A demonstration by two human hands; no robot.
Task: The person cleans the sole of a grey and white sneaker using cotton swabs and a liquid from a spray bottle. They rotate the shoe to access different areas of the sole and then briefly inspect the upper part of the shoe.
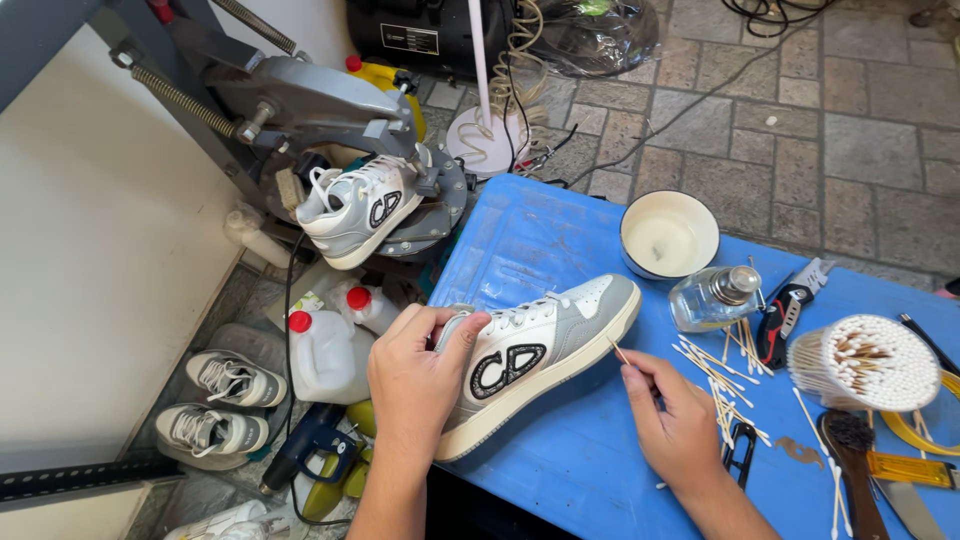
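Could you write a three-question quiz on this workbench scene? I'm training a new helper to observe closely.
1. True or false: the left hand holds the sneaker at its heel end.
2. What does the right hand pinch? A) brush B) cotton swab C) knife
3. Fill in: the white bowl stands on the ____ table.

Key: 1 true. 2 B, the swab, its tip near the sneaker's sole edge. 3 blue.

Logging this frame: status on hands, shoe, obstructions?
Left hand grips sneaker heel on blue table. Right hand pinches cotton swab at its sole edge. Loose swabs nearby, not blocking.
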